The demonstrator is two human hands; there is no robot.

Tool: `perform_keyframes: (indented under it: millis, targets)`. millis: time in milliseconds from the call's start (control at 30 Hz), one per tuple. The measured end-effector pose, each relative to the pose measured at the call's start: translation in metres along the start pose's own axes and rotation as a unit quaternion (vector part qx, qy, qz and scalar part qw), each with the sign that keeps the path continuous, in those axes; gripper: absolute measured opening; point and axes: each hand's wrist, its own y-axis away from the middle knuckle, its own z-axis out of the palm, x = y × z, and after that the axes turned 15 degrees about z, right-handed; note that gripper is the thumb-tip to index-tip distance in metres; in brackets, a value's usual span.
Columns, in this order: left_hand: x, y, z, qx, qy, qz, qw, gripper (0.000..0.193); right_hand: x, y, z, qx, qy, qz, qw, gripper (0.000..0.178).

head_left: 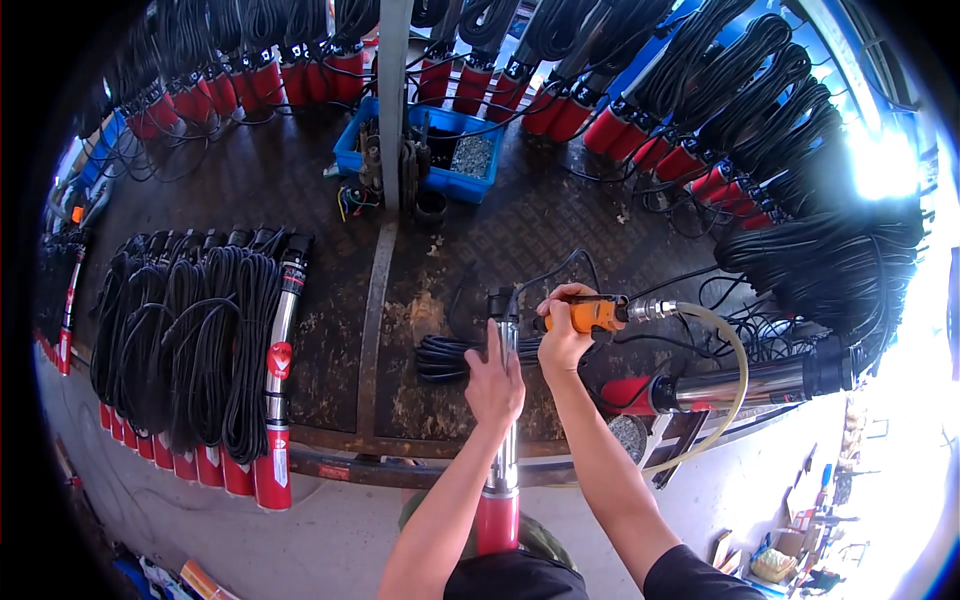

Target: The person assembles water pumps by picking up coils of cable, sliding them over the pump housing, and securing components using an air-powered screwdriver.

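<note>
A submersible pump lies in front of me, its steel body on the bench edge, its red end toward me and its black cap away from me. My left hand grips the steel body just below the cap, index finger stretched along it. In my right hand is an orange air tool, held to the right of the cap with its metal hose fitting pointing right. A pale hose runs from the fitting. A coil of black cable rests left of the pump.
Several cabled pumps lie side by side at left. Red-ended pumps with black coils line the far edge. A blue bin of small metal parts sits by a metal post. Another pump lies at right.
</note>
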Motion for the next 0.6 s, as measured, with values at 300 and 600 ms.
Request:
perform_keyframes:
  millis: [300,600]
  targets:
    - [0.0016,-0.0001,-0.0005,-0.001,0.0,-0.005,1.0,0.066,-0.0024,-0.0002,0.0046,0.03,-0.042,-0.007,0.999,0.02]
    - [0.0017,-0.0007,-0.0007,-0.005,-0.002,-0.005,1.0,0.066,0.0035,-0.0016,0.0025,0.022,-0.036,0.009,0.999,0.022]
